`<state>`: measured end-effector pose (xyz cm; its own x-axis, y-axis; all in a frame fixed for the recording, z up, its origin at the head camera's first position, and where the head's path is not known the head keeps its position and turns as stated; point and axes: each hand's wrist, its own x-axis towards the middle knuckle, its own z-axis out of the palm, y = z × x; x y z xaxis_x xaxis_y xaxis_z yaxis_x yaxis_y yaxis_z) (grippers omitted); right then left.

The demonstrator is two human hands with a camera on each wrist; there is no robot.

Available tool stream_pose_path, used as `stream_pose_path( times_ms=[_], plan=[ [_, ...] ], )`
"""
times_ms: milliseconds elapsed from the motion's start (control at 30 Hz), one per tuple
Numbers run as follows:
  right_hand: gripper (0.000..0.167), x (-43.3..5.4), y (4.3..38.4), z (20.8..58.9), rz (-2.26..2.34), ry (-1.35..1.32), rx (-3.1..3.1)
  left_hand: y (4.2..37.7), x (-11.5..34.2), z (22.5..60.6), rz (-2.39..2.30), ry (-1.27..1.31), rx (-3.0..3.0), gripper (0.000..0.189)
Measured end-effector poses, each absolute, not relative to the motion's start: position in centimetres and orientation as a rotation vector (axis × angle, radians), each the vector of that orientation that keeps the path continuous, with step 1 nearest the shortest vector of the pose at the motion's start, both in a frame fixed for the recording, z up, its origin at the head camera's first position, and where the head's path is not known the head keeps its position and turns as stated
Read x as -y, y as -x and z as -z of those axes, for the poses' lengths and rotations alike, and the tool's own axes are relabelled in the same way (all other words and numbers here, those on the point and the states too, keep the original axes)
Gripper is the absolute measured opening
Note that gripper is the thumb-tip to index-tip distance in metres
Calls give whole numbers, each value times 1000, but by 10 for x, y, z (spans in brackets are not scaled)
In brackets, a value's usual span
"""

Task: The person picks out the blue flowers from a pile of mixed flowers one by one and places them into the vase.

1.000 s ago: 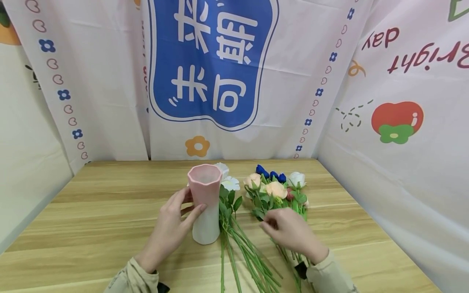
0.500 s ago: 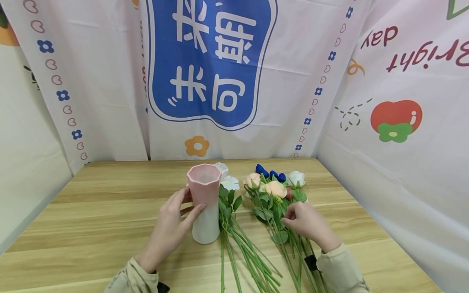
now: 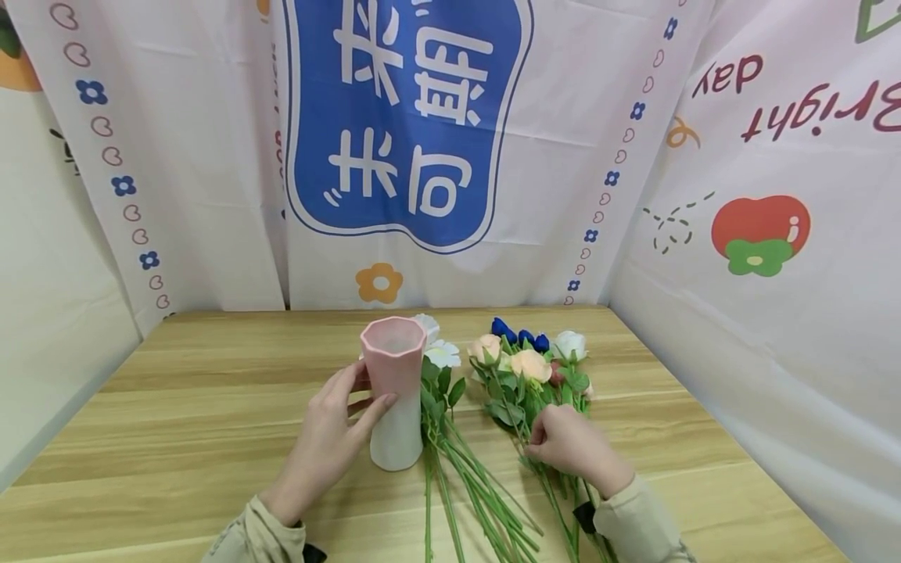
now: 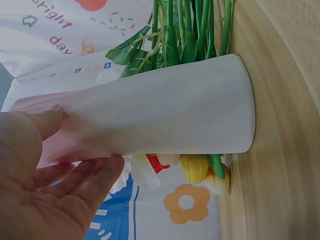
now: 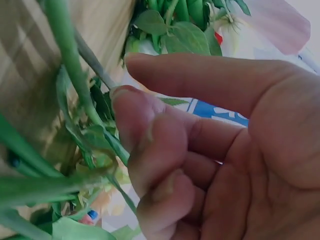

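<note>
Vase [image 3: 397, 426]: upright on the wood-grain table [image 3: 211, 399], between the left thumb and fingers. Left hand [image 3: 320, 442]: grasps the upper part, thumb on the near face, fingers around the far-left side. In the head view, the fingertips are partly hidden behind the vase.

White flowers [image 3: 443, 353]: just right of the vase, partly screened by it; their green stems [image 3: 486, 493] are cut off at the lower edge.

Mixed flowers [image 3: 531, 366]: farther right. Right hand [image 3: 573, 446]: above their stems, back upward, fingers bent, thumb apart from the index fingertip. A thin stem passes behind that fingertip; whether it is pinched cannot be told.

Forearms: enter from lower left and lower right.
</note>
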<state>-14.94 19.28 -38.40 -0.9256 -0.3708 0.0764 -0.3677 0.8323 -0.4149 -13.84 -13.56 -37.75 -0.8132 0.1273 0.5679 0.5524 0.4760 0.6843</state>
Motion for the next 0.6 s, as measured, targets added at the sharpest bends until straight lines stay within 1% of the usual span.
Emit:
stream_pose_path(
  times_ms=[367, 600],
  plan=[
    [39, -185, 147, 392, 585, 565, -3043, 138, 136, 378, 1299, 552, 2289, 53],
    [45, -182, 147, 393, 575, 514, -2999, 138, 136, 378, 1303, 551, 2290, 54]
  ],
)
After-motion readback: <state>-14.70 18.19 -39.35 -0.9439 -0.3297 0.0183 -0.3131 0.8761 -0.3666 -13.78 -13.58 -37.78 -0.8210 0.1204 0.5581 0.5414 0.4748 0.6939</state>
